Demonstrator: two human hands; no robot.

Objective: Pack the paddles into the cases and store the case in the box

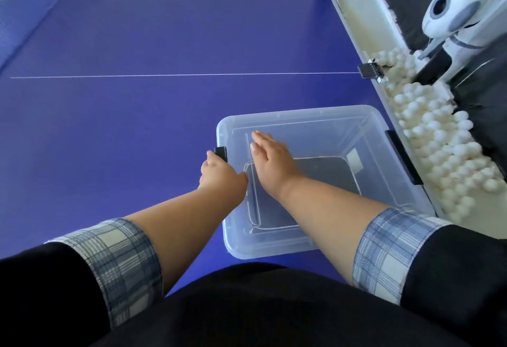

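Observation:
A clear plastic box (pixel 301 113) stands on the blue table at the right, with its clear lid on top. Through the lid I see a dark paddle case (pixel 330 172) lying flat on the box floor. My left hand (pixel 219 172) is curled around the black latch (pixel 221 151) on the box's left side. My right hand (pixel 271 158) lies flat on the lid with fingers stretched out, holding nothing. A second black latch (pixel 401 156) sits on the right side of the box. No paddles show outside the case.
Along the table's right edge runs a trough with several white balls (pixel 444 145) and a white ball machine (pixel 461 17). A black clamp (pixel 370 71) grips that edge. The blue table top (pixel 137 113) stretches left and far of the box.

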